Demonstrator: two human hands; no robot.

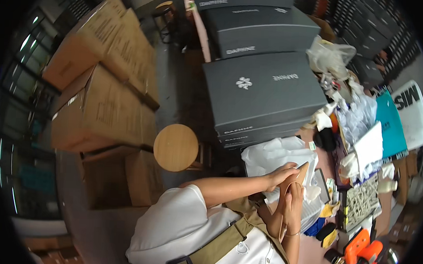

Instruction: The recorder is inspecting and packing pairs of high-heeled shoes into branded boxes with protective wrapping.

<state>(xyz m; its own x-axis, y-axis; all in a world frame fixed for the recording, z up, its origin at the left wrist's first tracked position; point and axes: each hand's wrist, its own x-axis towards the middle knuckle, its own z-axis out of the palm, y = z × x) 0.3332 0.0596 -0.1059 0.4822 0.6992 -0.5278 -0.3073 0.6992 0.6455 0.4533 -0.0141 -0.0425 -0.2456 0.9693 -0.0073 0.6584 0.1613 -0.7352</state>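
Note:
A tan, pointed-toe shoe (303,173) is held between my two hands over the table, its tip directed up and to the right. My left hand (282,175) is closed around the shoe near its toe, with the forearm reaching across from the left. Closer to my body, my right hand (292,207) grips the same shoe lower down, fingers wrapped along its side. A thin light edge curves between the hands. Beneath and beyond them, crumpled white wrapping paper (272,156) lies on the table. My fingers hide much of the shoe.
Stacked dark grey shoe boxes (270,94) stand just ahead. At the right are a tray of pale strips (361,204), an orange tool (357,247), a teal box (392,125) and plastic wrapping (356,114). A round wooden stool (175,148) and large cartons (103,113) stand left.

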